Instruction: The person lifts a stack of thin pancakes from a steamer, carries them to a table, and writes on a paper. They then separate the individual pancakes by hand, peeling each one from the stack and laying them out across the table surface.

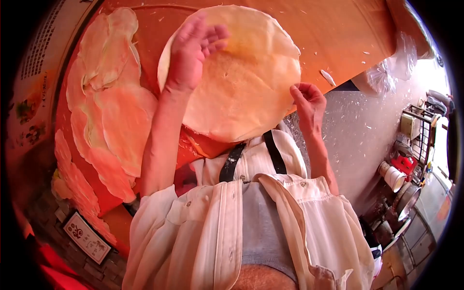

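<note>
A large round flatbread (232, 92), pale with a yellowish patch near the top, lies on the orange tabletop in front of me. Over its upper left part is my left hand (193, 53), slightly blurred, with fingers loosely spread and nothing held. At the right rim my right hand (309, 104) is closed in a pinch, thumb and forefinger on the bread's edge. Left of the round one, several thin flatbread sheets (113, 106) lie overlapped and folded in a long heap.
The orange tabletop (348, 29) carries small white scraps. Clear plastic bags (386, 72) hang at its right edge. Farther right are a white bucket (392, 176), pans (408, 200) and a metal rack (420, 130). A framed sign (87, 237) stands lower left.
</note>
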{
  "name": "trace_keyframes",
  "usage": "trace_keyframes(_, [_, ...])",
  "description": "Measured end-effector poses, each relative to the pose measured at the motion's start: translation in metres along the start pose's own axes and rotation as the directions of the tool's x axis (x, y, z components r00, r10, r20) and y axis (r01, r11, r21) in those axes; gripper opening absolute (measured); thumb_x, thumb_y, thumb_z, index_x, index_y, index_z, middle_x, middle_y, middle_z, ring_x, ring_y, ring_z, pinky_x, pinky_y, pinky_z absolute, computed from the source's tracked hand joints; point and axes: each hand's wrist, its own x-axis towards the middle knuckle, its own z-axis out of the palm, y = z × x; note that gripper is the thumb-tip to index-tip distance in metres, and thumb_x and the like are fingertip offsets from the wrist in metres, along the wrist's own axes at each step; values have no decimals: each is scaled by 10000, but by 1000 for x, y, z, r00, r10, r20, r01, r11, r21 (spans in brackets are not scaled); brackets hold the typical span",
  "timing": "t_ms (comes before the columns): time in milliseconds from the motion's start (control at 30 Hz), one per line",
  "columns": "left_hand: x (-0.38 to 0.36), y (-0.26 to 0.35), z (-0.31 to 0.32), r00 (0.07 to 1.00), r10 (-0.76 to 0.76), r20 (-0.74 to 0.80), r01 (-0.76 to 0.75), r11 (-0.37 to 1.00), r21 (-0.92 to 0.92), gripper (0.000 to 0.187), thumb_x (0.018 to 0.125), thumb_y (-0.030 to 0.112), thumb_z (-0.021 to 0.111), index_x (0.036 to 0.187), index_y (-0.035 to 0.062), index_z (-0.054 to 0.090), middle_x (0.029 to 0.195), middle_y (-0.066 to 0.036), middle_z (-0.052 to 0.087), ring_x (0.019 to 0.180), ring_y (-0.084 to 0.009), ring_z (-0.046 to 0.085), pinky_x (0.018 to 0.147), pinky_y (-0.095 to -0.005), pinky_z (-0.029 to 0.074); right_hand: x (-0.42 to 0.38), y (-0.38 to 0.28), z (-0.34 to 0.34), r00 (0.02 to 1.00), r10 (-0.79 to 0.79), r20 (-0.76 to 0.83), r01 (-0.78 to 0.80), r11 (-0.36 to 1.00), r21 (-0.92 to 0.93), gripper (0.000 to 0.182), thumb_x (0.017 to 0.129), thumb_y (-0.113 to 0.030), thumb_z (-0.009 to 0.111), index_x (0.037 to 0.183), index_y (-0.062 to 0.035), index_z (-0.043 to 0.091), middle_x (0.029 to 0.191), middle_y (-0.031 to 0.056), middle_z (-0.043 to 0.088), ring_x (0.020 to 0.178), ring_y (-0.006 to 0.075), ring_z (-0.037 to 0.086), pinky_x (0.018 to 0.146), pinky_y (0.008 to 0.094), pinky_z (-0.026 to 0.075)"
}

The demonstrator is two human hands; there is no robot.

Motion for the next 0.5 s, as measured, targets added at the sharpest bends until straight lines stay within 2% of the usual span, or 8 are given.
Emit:
trace_keyframes(67, [-15,-23,11,983,-179,32,163,942,293,488,957,289,555,1320,-16,440,1128,-152,616,1023,-213,616,852,-320,513,-10,-9,15,986,-154,-66,149,986,-81,139,831,-79,684,926,8,631,724,15,632,643,58,582,568,206,451])
trace_keyframes(100, [-23,-30,21,970,-235,59,212,941,262,479,942,274,585,1299,-20,461,1109,-129,619,998,-186,616,823,-299,518,-17,-20,26,960,-275,-55,262,949,-173,131,813,-30,675,931,1,628,729,37,639,600,69,580,547,218,455])
trace_keyframes(200, [-28,-51,43,934,-340,109,318,932,175,499,894,278,658,1236,-48,499,1029,-71,609,899,-132,608,758,-266,528,-15,-28,45,811,-554,188,579,714,-392,199,756,48,637,940,-29,636,811,152,660,709,258,658,627,319,514])
trace_keyframes(233, [-25,-56,48,927,-363,98,351,929,119,531,878,277,681,1236,-67,491,998,-70,604,864,-128,605,739,-257,526,-14,-29,52,804,-564,189,590,717,-370,220,730,56,613,922,-47,640,816,158,655,756,317,638,648,367,508])
trace_keyframes(300, [-22,-55,54,915,-398,70,394,917,63,498,857,266,704,1179,-76,541,959,-57,620,817,-117,597,710,-257,516,-15,-34,57,749,-590,300,660,634,-402,196,746,52,619,911,-52,644,793,131,654,722,298,634,639,361,505])
trace_keyframes(400, [-23,-61,50,936,-349,54,329,918,219,354,845,222,706,1092,-8,601,947,-7,615,815,-75,572,700,-236,501,-25,-33,59,709,-526,470,705,543,-455,168,738,45,611,875,-48,638,750,113,633,712,321,593,631,399,484])
trace_keyframes(467, [-27,-77,42,953,-295,76,269,931,245,302,841,135,683,1094,-12,606,945,-16,634,816,-89,592,691,-242,491,-26,-25,56,662,-560,498,750,509,-423,194,715,20,659,897,-46,646,767,103,644,715,318,591,631,384,482])
trace_keyframes(500, [-28,-79,41,955,-292,58,269,931,249,296,840,117,674,1097,-14,606,959,-25,637,829,-96,599,700,-247,495,-28,-28,52,673,-552,492,738,550,-392,211,710,1,684,913,-45,650,783,105,649,730,308,601,648,374,490])
